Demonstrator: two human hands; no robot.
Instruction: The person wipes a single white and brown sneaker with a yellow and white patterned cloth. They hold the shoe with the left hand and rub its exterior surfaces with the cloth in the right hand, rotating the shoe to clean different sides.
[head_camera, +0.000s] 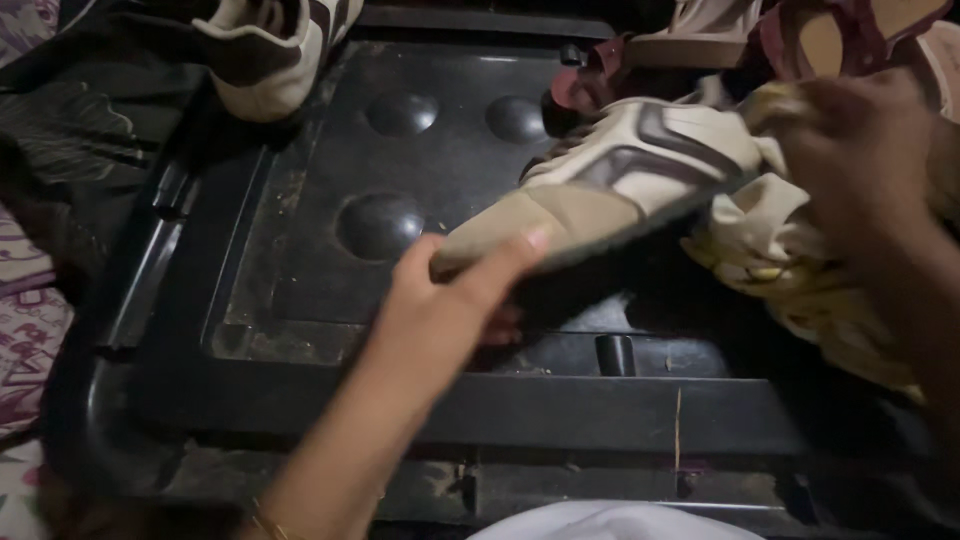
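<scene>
Left forearm enters from bottom centre, angled up and to the right, bare, with a thin bangle at the wrist near the frame edge. Left hand sits mid-frame, back of hand toward the camera, thumb stretched up and right with the nail visible, remaining fingers curled underneath in a pinch grip; a couple of fingertips show below the palm. Right arm comes in from the right edge, forearm running down the right side of the frame. Right hand is at upper right, motion-blurred, back of hand up, fingers folded closed in a grasp; individual fingers not resolvable. Hands well apart.
</scene>
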